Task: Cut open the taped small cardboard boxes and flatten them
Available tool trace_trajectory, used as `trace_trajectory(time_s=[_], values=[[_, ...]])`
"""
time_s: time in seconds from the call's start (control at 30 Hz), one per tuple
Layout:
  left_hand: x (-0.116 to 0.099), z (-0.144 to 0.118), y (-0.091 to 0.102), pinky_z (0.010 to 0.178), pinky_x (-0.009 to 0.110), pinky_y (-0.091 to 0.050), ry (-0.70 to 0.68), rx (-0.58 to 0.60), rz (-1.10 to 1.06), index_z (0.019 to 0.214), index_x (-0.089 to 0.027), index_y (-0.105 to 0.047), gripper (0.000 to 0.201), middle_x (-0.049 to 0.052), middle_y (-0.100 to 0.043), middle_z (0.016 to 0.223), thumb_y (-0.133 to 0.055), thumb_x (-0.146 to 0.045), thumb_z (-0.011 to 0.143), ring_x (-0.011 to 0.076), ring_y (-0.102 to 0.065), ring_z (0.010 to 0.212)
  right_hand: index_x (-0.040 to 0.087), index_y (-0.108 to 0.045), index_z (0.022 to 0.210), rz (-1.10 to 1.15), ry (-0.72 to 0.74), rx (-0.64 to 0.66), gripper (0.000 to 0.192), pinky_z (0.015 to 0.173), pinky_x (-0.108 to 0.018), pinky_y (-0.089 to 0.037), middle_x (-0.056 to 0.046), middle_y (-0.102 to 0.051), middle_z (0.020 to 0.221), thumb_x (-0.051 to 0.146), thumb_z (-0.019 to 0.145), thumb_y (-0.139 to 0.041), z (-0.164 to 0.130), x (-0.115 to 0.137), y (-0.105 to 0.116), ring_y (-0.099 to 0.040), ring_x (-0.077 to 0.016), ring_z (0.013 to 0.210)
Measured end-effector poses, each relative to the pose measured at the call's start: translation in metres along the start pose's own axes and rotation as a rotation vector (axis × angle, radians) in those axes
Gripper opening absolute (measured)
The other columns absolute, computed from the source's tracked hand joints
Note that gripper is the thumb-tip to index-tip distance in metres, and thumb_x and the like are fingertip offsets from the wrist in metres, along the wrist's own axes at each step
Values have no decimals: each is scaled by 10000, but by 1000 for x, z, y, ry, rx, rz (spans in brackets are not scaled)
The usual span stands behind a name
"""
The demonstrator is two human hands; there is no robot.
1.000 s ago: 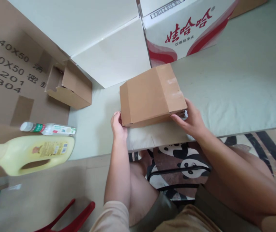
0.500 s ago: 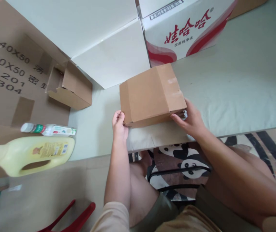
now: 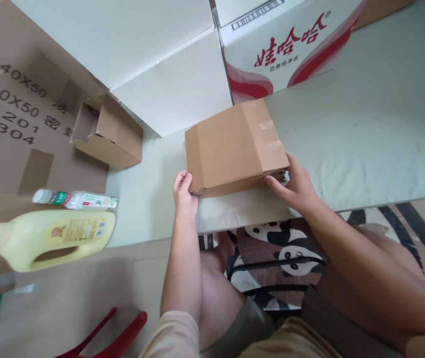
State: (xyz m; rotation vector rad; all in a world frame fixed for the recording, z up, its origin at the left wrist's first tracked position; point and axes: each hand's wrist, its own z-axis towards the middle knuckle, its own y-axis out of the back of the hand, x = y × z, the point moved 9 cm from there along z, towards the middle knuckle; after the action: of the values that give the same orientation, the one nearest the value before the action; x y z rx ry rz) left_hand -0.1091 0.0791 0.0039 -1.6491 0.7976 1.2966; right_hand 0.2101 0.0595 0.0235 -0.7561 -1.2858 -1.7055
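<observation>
A brown cardboard box (image 3: 230,144) rests on the pale green cloth surface in front of me, its flaps folded over the top and a strip of clear tape on the right part. My left hand (image 3: 184,190) is closed on the near left corner, thumb on top. At the near right corner, my right hand (image 3: 294,185) grips the box with the thumb along the front and the other fingers around the right side, partly hidden. Something shiny shows at that right corner, too small to make out.
White cartons, one with red lettering (image 3: 290,49), stand behind the box. To the left are a small open cardboard box (image 3: 111,132), a clear bottle (image 3: 76,199), a yellow jug (image 3: 55,238) and a large printed carton (image 3: 33,164). The cloth-covered surface (image 3: 376,144) ends just before my knees.
Almost nothing differs. The view has shifted very slightly, and both hands keep the same hold on the cardboard box.
</observation>
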Motion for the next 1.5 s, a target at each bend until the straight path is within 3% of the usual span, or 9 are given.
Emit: trace_trajectory(time_s=[0.27,0.53,1.1,1.5], values=[[-3,-2,-1,549,204,-419,-20,-17,9,707,-191,-594,377,-21,-607,675,-881,-396,572,105,-553,586,212,-478,1396,2,0,1,601,677,-400,-589,-144,-712,1156,442,858,-614,-1,0,0,-694,-268,867],[-5,-1,0,528,189,-399,-34,-46,1,673,-196,-534,388,-39,-553,631,-854,-390,569,99,-532,559,221,-489,1369,4,16,0,554,662,-400,-586,-127,-722,1087,385,854,-609,1,5,-1,-693,-262,814],[-10,0,6,539,215,-405,-78,-96,21,699,-203,-493,341,-38,-560,647,-778,-374,624,107,-557,552,231,-523,1373,-28,53,20,530,763,-449,-581,-136,-725,1133,385,870,-592,1,5,-3,-693,-311,958],[-12,2,8,534,221,-373,-86,-106,41,707,-213,-448,329,-43,-514,639,-722,-378,629,114,-536,542,214,-569,1327,-60,48,47,487,775,-456,-544,-131,-735,1078,393,874,-576,0,-1,-6,-676,-322,941]])
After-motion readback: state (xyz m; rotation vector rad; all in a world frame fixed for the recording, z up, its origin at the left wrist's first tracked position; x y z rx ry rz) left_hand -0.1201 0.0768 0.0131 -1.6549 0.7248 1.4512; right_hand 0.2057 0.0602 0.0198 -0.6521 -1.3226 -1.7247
